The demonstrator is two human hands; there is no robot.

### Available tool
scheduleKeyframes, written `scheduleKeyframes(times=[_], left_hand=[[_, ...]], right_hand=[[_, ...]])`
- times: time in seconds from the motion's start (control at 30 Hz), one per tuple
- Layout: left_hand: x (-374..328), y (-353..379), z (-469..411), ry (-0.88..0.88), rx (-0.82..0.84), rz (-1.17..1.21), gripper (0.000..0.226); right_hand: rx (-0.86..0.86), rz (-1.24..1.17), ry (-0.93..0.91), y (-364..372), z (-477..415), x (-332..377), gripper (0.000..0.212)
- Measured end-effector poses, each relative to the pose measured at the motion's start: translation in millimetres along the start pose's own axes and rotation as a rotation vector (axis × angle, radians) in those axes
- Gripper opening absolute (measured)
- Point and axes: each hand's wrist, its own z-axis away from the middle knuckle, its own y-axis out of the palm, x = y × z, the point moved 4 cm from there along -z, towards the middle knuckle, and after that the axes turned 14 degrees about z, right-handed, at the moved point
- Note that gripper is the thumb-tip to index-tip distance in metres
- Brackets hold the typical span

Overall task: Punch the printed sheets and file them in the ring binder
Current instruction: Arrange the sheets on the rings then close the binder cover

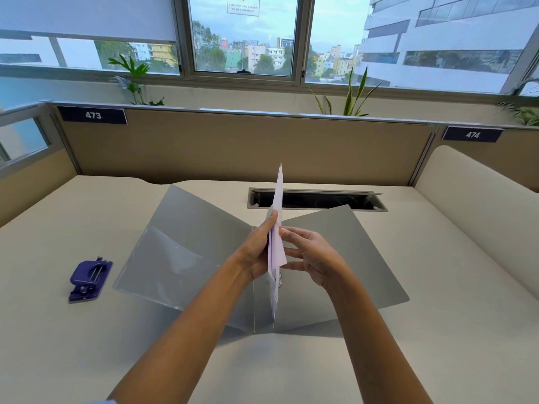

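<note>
You're at the filing step: your left hand (256, 252) and right hand (309, 255) both pinch the printed sheets (277, 223), held on edge, upright over the spine of the open ring binder (180, 246) lying flat on the bench (437, 330). Rings (280, 282) barely show below the paper; can't tell if they're open. Next, likely line the holes onto the rings. Hole punch (89, 279) sits well left, clear of you.

Grey ring binder (186, 246), pale lilac-white printed sheets (277, 252), dark purple hole punch (89, 279), beige desk (73, 330), tan partition (233, 147)
</note>
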Motion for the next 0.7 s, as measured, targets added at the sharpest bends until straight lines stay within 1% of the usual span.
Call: scheduleKeyframes(times=[0.07,0.13,0.2,0.27,0.4,0.5,0.6,0.7], left_hand=[[0,1,1,0.002,0.004,0.034,0.061],[0,0,0,0.024,-0.006,0.046,0.054],[-1,0,0,0.047,-0.039,-0.014,0.048],[-1,2,5,0.069,-0.110,-0.109,0.040],[-8,6,13,0.156,-0.243,-0.223,0.026],[-17,6,19,0.242,-0.277,-0.262,0.017],[-28,-1,28,0.266,-0.325,-0.294,0.020],[-36,-18,30,0.265,-0.386,-0.307,0.016]], right_hand=[[-0.031,0.023,0.007,0,-1,-1,0.029],[-0.066,0.064,-0.002,0,-2,0,0.024],[-0.079,0.132,-0.025,2,-2,2,0.021],[-0.075,0.182,-0.043,4,-1,3,0.021],[-0.094,0.280,-0.078,4,-2,3,0.027],[-0.188,0.385,-0.072,-12,-1,0,0.024],[-0.300,0.447,-0.042,-46,3,-8,0.025],[-0.390,0.443,-0.004,-77,10,-23,0.024]])
